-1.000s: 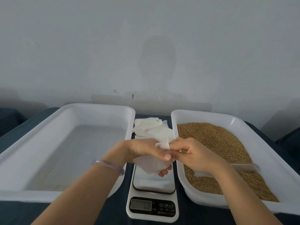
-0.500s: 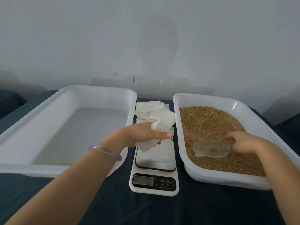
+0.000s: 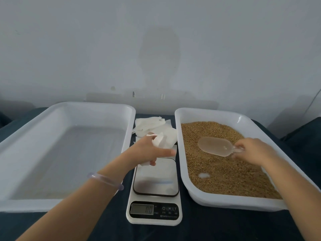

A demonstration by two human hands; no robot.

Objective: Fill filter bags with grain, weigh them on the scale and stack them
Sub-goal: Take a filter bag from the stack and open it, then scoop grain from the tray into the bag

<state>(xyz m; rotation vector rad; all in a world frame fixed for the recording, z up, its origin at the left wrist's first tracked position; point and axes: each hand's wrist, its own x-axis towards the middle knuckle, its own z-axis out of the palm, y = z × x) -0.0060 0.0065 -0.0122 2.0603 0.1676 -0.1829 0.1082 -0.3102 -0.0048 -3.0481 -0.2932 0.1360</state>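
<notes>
Your dark table point(image 3: 208, 228) has the left tray point(image 3: 52, 205) and the right tray point(image 3: 208, 112), which is full of grain point(image 3: 225, 176). The scale point(image 3: 156, 180) sits between them, with the bag pile point(image 3: 151, 123) just behind it. Your left hand point(image 3: 149, 150) is over the scale's far end, fingers curled round a crumpled bag point(image 3: 160, 142). Your right hand point(image 3: 253, 150) pinches the scoop point(image 3: 215, 146) by its handle, low over the grain. The right tray's wall stands between scoop and bag, so they're well apart.
</notes>
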